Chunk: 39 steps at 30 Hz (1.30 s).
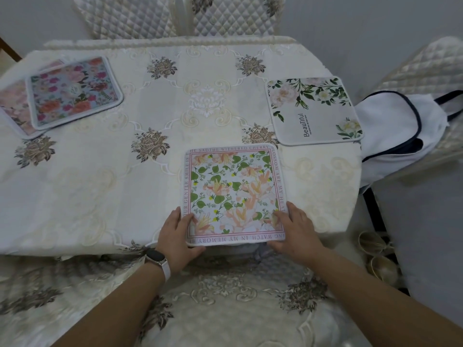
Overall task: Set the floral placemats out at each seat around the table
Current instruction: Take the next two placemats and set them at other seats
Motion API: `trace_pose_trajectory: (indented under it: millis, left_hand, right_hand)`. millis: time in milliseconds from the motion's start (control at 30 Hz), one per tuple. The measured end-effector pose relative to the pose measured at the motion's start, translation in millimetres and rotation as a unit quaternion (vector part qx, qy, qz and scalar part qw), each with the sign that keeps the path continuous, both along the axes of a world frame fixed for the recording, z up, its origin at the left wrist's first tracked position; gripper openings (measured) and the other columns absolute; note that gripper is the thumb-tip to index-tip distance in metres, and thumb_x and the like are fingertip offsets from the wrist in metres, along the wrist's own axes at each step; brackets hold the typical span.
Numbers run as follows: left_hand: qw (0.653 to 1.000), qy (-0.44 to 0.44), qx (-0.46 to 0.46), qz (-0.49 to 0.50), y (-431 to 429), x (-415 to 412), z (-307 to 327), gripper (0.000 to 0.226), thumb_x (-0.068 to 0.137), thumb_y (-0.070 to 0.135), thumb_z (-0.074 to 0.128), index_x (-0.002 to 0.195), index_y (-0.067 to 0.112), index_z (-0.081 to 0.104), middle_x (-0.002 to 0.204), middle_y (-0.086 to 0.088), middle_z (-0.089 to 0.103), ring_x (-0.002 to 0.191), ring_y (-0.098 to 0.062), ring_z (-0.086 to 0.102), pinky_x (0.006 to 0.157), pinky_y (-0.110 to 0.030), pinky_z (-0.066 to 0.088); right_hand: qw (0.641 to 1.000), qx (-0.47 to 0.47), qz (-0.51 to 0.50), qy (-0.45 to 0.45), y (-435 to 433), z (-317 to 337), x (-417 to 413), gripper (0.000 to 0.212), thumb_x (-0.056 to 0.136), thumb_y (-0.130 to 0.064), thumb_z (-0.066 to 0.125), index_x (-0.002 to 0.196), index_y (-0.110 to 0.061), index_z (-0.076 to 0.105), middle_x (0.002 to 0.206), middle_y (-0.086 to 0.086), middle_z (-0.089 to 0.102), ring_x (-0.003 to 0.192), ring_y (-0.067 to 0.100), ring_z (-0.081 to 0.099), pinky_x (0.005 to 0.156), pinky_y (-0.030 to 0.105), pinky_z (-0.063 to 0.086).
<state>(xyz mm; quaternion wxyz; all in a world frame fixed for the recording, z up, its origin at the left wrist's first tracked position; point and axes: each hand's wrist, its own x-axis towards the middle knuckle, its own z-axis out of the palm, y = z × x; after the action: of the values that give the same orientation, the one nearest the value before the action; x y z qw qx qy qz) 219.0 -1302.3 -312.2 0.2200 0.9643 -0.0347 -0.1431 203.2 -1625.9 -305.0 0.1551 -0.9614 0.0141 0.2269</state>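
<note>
A square placemat with peach flowers, green leaves and a lettered pink border (pixel 233 191) lies at the table's near edge, its front edge hanging slightly over. My left hand (pixel 176 236) grips its near-left corner and my right hand (pixel 292 231) grips its near-right corner. A white placemat with green leaves and the word "Beautiful" (pixel 314 110) lies flat at the right side. At the far left, a blue placemat with red and pink flowers (pixel 75 92) rests on top of a pale pink floral one (pixel 13 106).
The table wears a cream embroidered cloth (pixel 155 108). Quilted chair backs (pixel 175 16) stand at the far side and another chair at the right (pixel 426 66) holds a white bag with dark trim (pixel 395 131). A cushioned seat (pixel 225 309) is just below me.
</note>
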Motion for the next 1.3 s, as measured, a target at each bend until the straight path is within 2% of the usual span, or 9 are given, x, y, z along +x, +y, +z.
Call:
trace_pose_trajectory:
  millis: [100, 233, 567, 767, 1000, 1100, 1233, 1300]
  left_hand:
    - [1.000, 0.005, -0.002, 0.015, -1, 0, 1, 0.093, 0.062, 0.047, 0.084, 0.140, 0.016, 0.044, 0.153, -0.014, 0.029, 0.139, -0.033, 0.029, 0.114, -0.040, 0.024]
    - [0.999, 0.013, -0.014, 0.037, -3, 3, 2, 0.091, 0.063, 0.049, 0.083, 0.140, 0.017, 0.045, 0.153, -0.015, 0.030, 0.140, -0.033, 0.029, 0.115, -0.040, 0.023]
    - [0.999, 0.043, -0.008, 0.028, -7, 4, 17, 0.081, 0.072, 0.044, 0.077, 0.141, 0.024, 0.039, 0.155, -0.009, 0.025, 0.140, -0.028, 0.026, 0.115, -0.036, 0.023]
    - [0.997, 0.066, -0.031, 0.026, 4, 1, 38, 0.074, 0.078, 0.039, 0.070, 0.143, 0.025, 0.037, 0.155, -0.006, 0.029, 0.140, -0.027, 0.030, 0.115, -0.041, 0.029]
    - [0.998, -0.050, -0.026, -0.030, 22, -3, 84, 0.057, 0.088, 0.038, 0.062, 0.139, 0.018, 0.046, 0.146, -0.002, 0.045, 0.133, -0.021, 0.040, 0.109, -0.035, 0.033]
    - [0.993, -0.110, 0.000, -0.037, 30, -8, 106, 0.052, 0.086, 0.044, 0.055, 0.130, 0.018, 0.057, 0.137, -0.003, 0.055, 0.125, -0.024, 0.050, 0.103, -0.040, 0.041]
    - [0.986, -0.158, 0.047, -0.038, 41, -24, 124, 0.058, 0.081, 0.053, 0.040, 0.120, 0.018, 0.065, 0.128, -0.004, 0.063, 0.116, -0.028, 0.058, 0.094, -0.046, 0.050]
    - [0.983, -0.169, 0.066, -0.019, 49, -40, 133, 0.053, 0.080, 0.051, 0.042, 0.114, 0.019, 0.068, 0.122, -0.006, 0.066, 0.110, -0.030, 0.061, 0.088, -0.048, 0.052]
  right_hand:
    - [1.000, -0.016, 0.007, 0.000, 0, -2, 2, 0.086, 0.079, -0.058, 0.063, 0.149, -0.031, 0.022, 0.162, 0.009, 0.004, 0.146, 0.030, 0.006, 0.118, 0.048, 0.012]
    - [1.000, -0.015, -0.010, -0.015, 2, -2, 7, 0.081, 0.078, -0.062, 0.062, 0.146, -0.032, 0.030, 0.162, 0.008, 0.009, 0.144, 0.031, 0.013, 0.116, 0.049, 0.018]
    - [0.999, -0.023, -0.018, 0.018, 11, 12, 6, 0.078, 0.080, -0.056, 0.062, 0.146, -0.030, 0.028, 0.162, 0.009, 0.007, 0.145, 0.031, 0.013, 0.117, 0.048, 0.020]
    - [1.000, -0.019, -0.003, 0.006, 21, 41, 0, 0.063, 0.086, -0.050, 0.057, 0.141, -0.022, 0.041, 0.147, 0.002, 0.037, 0.130, 0.024, 0.039, 0.107, 0.041, 0.037]
    - [0.996, 0.019, 0.014, -0.087, 40, 83, -8, 0.044, 0.094, -0.043, 0.051, 0.132, -0.020, 0.053, 0.131, -0.001, 0.056, 0.116, 0.019, 0.052, 0.097, 0.035, 0.043]
    - [0.989, 0.030, 0.048, -0.136, 56, 104, -4, 0.042, 0.096, -0.044, 0.049, 0.130, -0.020, 0.056, 0.130, -0.002, 0.059, 0.115, 0.018, 0.054, 0.096, 0.034, 0.043]
    - [0.976, 0.037, 0.118, -0.179, 79, 132, 6, 0.043, 0.097, -0.045, 0.046, 0.132, -0.022, 0.054, 0.131, -0.003, 0.057, 0.117, 0.019, 0.052, 0.096, 0.035, 0.042]
    - [0.967, 0.047, 0.160, -0.192, 92, 142, 9, 0.045, 0.097, -0.045, 0.044, 0.133, -0.021, 0.054, 0.131, -0.001, 0.057, 0.116, 0.020, 0.051, 0.097, 0.038, 0.043]
